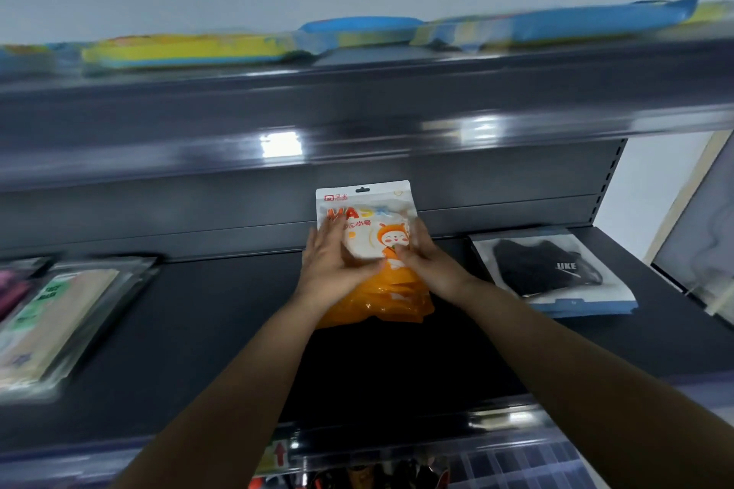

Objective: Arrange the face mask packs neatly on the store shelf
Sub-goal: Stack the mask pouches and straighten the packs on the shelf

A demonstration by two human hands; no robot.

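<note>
An orange and white face mask pack (369,206) with a cartoon figure lies on top of a small stack of the same packs in the middle of the dark shelf (198,329). My left hand (333,262) rests on its left side, fingers spread flat. At the right side my right hand (425,258) holds the stack, its thumb pressing on the top pack. The stack's upper edge leans against the shelf's back panel. The frame is blurred.
A black mask pack (552,270) in clear wrapping lies to the right. Green and beige mask packs (51,322) lie stacked at the left. The upper shelf (357,107) carries yellow and blue packs (190,50). Below the shelf's front edge hang more goods.
</note>
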